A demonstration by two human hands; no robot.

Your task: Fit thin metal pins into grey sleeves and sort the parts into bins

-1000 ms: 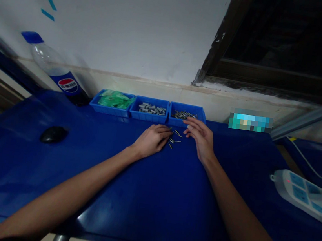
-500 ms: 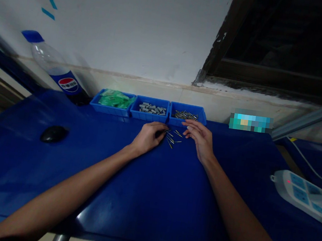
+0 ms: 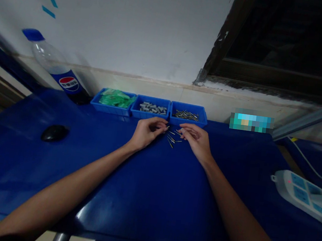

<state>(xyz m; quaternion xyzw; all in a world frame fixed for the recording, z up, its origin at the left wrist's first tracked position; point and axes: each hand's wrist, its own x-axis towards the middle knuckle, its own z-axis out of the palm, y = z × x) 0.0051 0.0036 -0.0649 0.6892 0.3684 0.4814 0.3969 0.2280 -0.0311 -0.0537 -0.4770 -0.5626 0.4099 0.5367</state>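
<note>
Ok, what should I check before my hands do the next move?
1. Small loose metal pins lie on the blue table between both hands: ok.
2. Left hand fingers really pinching a pin: cannot tell.
3. Right hand fingertips at the pins: ok.
4. Blue plastic tray of metal pins close behind the hands: ok.
5. Black computer mouse well away from the pins: ok.

Tabletop (image 3: pixel 150 198): smooth blue sheet, glossy, with a streak of reflected light near the front edge. Loose pins (image 3: pixel 173 138): bare metal, faint shine. Trays (image 3: pixel 149 115) behind them: moulded blue plastic; bottle (image 3: pixel 51 62) clear plastic; wall (image 3: pixel 132 25) matt white paint.
</note>
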